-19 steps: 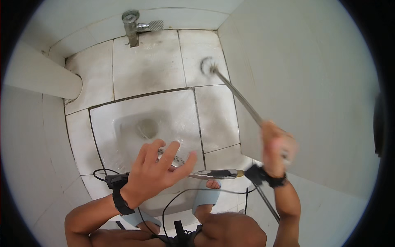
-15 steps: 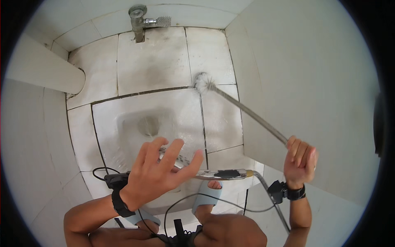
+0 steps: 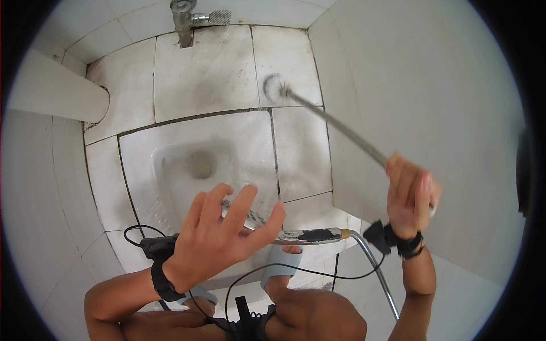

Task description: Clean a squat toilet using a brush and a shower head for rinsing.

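Note:
My right hand (image 3: 409, 196) is wrapped round the end of the long metal handle of a toilet brush (image 3: 348, 131). The round bristle head, blurred by motion, meets the floor tiles beyond the squat toilet's far right corner. In my left hand (image 3: 219, 236) is a handheld shower head (image 3: 311, 235), its worn chrome handle pointing right. The fingers curve over its spray face and partly hide it. Water sprays from it over the squat toilet (image 3: 196, 136) and the tiles. A metal hose (image 3: 372, 258) runs from the handle's right end down past my right forearm.
A metal valve with a foot pedal (image 3: 219, 17) stands at the far wall. At the left a thick white pipe (image 3: 68, 85) meets the floor. A pale wall (image 3: 426, 85) rises on the right. Black cables (image 3: 318, 275) hang between my wrists, above my slippered feet.
My right hand has moved up and away, pushing the brush head farther from the squat toilet's corner. The left hand still holds the shower head, and the whole view has shifted slightly.

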`<state>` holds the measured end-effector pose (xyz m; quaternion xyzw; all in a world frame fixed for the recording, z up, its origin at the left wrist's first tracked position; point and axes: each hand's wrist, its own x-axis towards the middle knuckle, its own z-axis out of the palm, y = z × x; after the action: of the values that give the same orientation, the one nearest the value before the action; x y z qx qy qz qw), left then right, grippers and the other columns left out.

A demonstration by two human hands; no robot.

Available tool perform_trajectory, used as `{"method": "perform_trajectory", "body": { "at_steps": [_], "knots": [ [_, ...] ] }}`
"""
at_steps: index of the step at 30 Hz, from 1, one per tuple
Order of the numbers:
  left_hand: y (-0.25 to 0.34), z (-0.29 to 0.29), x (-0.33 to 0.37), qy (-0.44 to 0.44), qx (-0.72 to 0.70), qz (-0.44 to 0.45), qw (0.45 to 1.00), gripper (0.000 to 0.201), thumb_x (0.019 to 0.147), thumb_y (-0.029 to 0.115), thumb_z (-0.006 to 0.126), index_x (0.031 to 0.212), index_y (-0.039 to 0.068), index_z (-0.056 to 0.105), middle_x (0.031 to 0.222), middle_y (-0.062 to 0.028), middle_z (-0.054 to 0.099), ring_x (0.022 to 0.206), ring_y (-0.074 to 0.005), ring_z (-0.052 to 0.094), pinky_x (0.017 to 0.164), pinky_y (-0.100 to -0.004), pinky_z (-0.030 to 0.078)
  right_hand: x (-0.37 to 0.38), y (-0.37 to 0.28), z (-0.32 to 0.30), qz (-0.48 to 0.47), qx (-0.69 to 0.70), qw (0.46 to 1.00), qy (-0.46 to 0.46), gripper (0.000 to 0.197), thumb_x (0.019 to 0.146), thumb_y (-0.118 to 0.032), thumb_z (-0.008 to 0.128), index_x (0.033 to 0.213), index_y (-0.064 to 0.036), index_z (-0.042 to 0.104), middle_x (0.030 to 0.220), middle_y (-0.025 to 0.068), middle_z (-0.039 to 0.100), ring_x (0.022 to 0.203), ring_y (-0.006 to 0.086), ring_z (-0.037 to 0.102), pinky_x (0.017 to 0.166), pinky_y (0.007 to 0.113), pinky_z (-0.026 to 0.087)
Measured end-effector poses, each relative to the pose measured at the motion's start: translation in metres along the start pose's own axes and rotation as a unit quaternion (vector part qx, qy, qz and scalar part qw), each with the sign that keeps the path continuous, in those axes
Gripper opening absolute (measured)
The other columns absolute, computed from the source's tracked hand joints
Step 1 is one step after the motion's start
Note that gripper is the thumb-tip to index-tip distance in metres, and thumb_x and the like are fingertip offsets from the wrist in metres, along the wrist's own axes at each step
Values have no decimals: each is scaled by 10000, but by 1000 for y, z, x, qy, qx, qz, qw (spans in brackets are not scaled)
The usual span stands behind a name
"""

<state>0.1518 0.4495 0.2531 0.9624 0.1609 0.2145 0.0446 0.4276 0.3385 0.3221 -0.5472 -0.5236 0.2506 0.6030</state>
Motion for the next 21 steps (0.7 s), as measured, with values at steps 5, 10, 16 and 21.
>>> {"method": "perform_trajectory", "body": {
  "at_steps": [5, 10, 16, 21],
  "knots": [
    [1, 4, 0, -12, -21, -12, 1000, 596, 659, 35, 620, 1196, 292, 612, 1150, -93, 566, 869, -272, 579, 654, -323, 522, 35, 74, 21, -36, -143, 989, -1, 389, 969, -179, 495, 631, -86, 327, 579, 0, 288, 543, 164, 228, 562, 352, 270],
    [-1, 8, -12, -16, 0, -24, 1000, 599, 656, 12, 600, 1183, 295, 612, 1148, -93, 559, 870, -267, 575, 652, -317, 519, -22, 3, -27, 37, -14, 999, 29, 424, 960, -196, 431, 562, -96, 324, 522, 1, 291, 523, 166, 265, 593, 357, 303],
    [6, 13, -4, 1, -21, -1, 1000, 589, 662, -9, 594, 1167, 294, 600, 1142, -83, 546, 860, -251, 570, 651, -304, 510, -18, 4, -46, 20, -26, 995, 98, 436, 968, -193, 397, 545, -112, 324, 501, 18, 294, 520, 172, 281, 633, 380, 326],
    [5, 20, -16, 2, -10, 13, 1000, 553, 699, -2, 593, 1162, 300, 594, 1151, -83, 532, 859, -245, 569, 656, -302, 503, -8, 9, -13, 8, -37, 999, 21, 452, 981, -193, 371, 540, -117, 316, 500, 18, 303, 519, 173, 293, 646, 378, 336]
  ]
}}
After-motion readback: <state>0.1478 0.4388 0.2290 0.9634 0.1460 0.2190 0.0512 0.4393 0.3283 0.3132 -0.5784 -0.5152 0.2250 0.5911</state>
